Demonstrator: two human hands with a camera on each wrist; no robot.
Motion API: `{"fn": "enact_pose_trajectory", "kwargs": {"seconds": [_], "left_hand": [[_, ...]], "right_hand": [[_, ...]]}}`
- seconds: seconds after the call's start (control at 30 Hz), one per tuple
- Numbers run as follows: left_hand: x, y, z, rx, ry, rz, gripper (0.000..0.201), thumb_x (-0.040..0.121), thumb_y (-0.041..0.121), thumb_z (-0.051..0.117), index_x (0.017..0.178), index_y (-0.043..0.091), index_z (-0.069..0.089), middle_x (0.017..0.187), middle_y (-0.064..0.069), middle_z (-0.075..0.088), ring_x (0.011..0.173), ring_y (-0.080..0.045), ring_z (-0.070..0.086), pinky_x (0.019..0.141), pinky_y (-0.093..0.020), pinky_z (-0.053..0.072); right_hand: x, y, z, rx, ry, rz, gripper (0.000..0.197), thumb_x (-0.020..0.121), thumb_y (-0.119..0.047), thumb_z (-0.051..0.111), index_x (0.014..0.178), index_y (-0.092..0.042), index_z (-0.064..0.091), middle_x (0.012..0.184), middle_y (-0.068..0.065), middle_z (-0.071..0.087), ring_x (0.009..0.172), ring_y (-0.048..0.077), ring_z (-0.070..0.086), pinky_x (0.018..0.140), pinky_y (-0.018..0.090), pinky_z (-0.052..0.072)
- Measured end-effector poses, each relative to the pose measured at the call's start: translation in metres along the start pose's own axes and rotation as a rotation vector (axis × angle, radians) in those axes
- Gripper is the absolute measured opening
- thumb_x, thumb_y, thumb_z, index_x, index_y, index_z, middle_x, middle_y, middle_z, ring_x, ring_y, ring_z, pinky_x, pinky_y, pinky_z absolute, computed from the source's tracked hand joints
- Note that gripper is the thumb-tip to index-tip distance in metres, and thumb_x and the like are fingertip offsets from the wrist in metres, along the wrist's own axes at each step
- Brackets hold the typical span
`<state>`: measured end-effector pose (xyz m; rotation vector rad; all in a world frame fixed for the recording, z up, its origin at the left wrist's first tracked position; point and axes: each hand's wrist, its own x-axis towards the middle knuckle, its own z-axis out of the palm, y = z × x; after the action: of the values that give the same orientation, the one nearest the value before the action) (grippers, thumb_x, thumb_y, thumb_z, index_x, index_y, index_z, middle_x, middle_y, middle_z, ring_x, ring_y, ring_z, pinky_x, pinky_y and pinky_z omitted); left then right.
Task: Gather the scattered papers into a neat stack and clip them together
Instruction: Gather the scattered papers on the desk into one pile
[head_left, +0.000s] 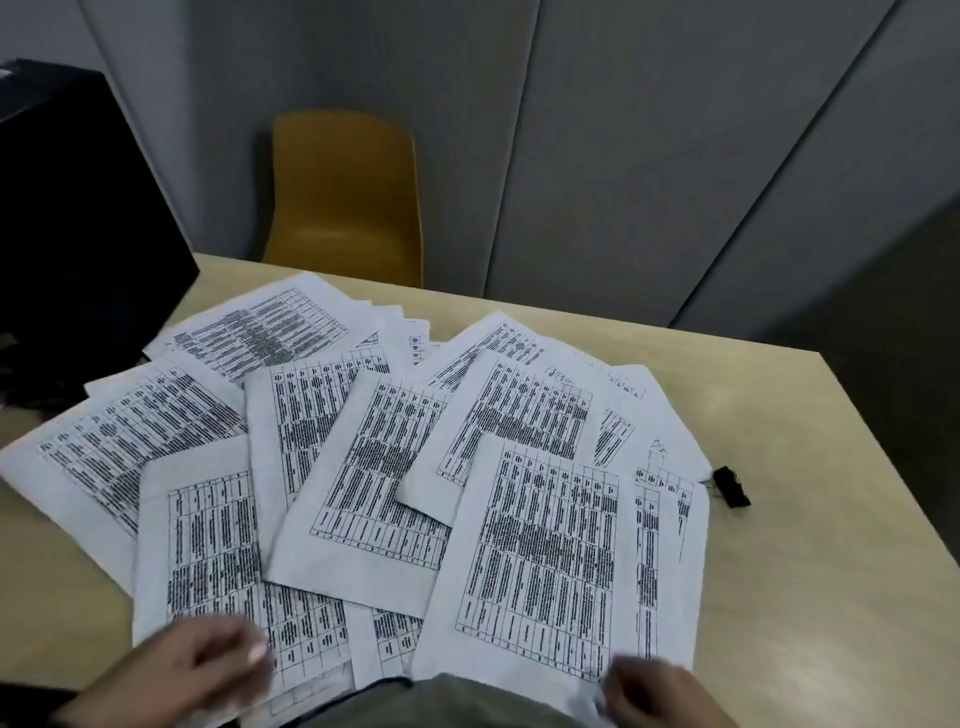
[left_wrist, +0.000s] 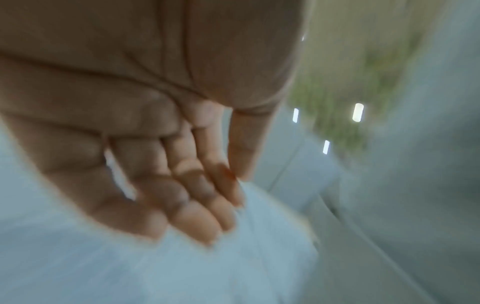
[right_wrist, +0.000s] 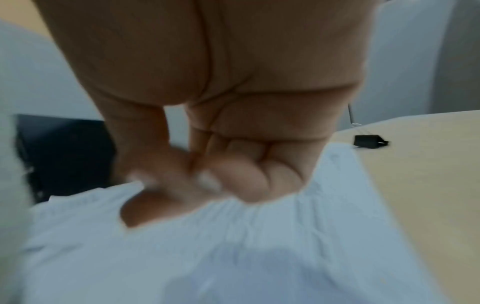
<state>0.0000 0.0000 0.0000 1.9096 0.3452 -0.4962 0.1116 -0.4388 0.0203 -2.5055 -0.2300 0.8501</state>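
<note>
The left hand (head_left: 208, 660), fingers straight, is laid on the papers (head_left: 395, 467); the right hand (head_left: 657, 693) is curled, its grasp unclear. Papers are spread across the desk (head_left: 831, 519), a clip (head_left: 731, 486) beside them.

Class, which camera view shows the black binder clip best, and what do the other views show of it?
The head view: the binder clip lies sharp on the table just beyond the papers' right edge. The right wrist view shows it small and blurred; the left wrist view misses it.
</note>
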Motion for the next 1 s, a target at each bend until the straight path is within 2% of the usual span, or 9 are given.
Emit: {"fn": "enact_pose_trajectory", "kwargs": {"seconds": [0.1,0.17,0.27,0.4,0.5,0.63,0.8,0.87,1.0], "left_hand": [[0.047,0.046,0.012,-0.021,0.274,0.055,0.016,0.079,0.033,0.066,0.095,0.036,0.065,0.112,0.002,0.067,0.102,-0.015,0.061,0.085,-0.029,0.046],[0.080,0.055,0.017,0.269,0.422,0.035,0.038,0.089,0.025,0.055,0.125,0.037,0.047,0.144,-0.004,0.042,0.130,-0.025,0.040,0.108,-0.044,0.033],[0.112,0.051,0.027,0.666,0.274,-0.202,0.063,0.093,0.051,0.032,0.147,0.035,0.004,0.159,-0.006,-0.010,0.145,-0.030,-0.009,0.116,-0.053,0.003],[0.119,0.057,0.058,0.751,0.065,-0.257,0.072,0.090,0.063,0.018,0.144,0.032,-0.017,0.149,-0.008,-0.037,0.138,-0.029,-0.033,0.111,-0.055,-0.015],[0.114,0.062,0.072,0.707,0.059,-0.219,0.068,0.091,0.060,0.016,0.147,0.031,-0.010,0.153,-0.007,-0.030,0.140,-0.027,-0.028,0.112,-0.053,-0.014],[0.113,0.055,0.065,0.478,0.314,-0.067,0.067,0.091,0.057,0.027,0.148,0.029,0.008,0.159,-0.006,0.002,0.146,-0.024,0.001,0.118,-0.049,0.007],[0.109,0.054,0.066,0.700,0.144,-0.098,0.081,0.090,0.055,0.037,0.146,0.027,-0.015,0.157,-0.011,-0.018,0.145,-0.028,-0.014,0.116,-0.047,-0.002],[0.108,0.052,0.070,0.725,0.152,-0.067,0.087,0.088,0.054,0.042,0.146,0.027,-0.017,0.157,-0.012,-0.014,0.145,-0.029,-0.010,0.116,-0.047,0.000],[0.110,0.053,0.061,0.430,0.353,0.043,0.096,0.080,0.037,0.065,0.148,0.025,-0.001,0.153,-0.011,0.025,0.140,-0.029,0.024,0.113,-0.044,0.026]], "right_hand": [[0.043,-0.050,0.000,0.038,0.220,-0.015,0.008,0.087,-0.031,0.055,0.080,-0.033,0.054,0.076,-0.006,0.063,0.065,0.002,0.054,0.074,0.024,0.047],[0.071,-0.062,0.006,-0.035,0.311,0.069,0.028,0.087,-0.038,0.053,0.114,-0.027,0.054,0.120,0.006,0.056,0.103,0.015,0.055,0.093,0.030,0.042],[0.096,-0.071,0.021,-0.184,0.216,0.227,0.067,0.089,-0.052,0.040,0.145,-0.021,0.021,0.156,0.014,0.011,0.143,0.032,0.014,0.115,0.045,0.017],[0.105,-0.096,0.040,-0.211,0.137,0.217,0.073,0.091,-0.056,0.029,0.149,-0.022,0.000,0.157,0.017,-0.012,0.144,0.035,-0.007,0.116,0.049,0.003],[0.099,-0.111,0.051,-0.284,0.063,0.109,0.071,0.091,-0.056,0.029,0.148,-0.024,0.004,0.157,0.014,-0.008,0.145,0.034,-0.003,0.116,0.048,0.005],[0.102,-0.103,0.040,-0.186,0.192,0.073,0.062,0.090,-0.052,0.037,0.144,-0.027,0.019,0.158,0.011,0.004,0.144,0.031,0.007,0.117,0.044,0.011],[0.108,-0.101,0.043,-0.264,0.119,0.127,0.065,0.093,-0.053,0.030,0.148,-0.027,0.006,0.157,0.015,-0.009,0.145,0.034,-0.006,0.117,0.048,0.001],[0.106,-0.108,0.048,-0.245,0.124,0.065,0.063,0.092,-0.053,0.032,0.147,-0.027,0.015,0.158,0.011,0.000,0.145,0.031,0.004,0.117,0.046,0.007],[0.114,-0.107,0.032,0.100,0.377,0.153,0.056,0.087,-0.037,0.054,0.137,-0.020,0.038,0.148,0.013,0.030,0.134,0.030,0.031,0.110,0.041,0.030]]}}
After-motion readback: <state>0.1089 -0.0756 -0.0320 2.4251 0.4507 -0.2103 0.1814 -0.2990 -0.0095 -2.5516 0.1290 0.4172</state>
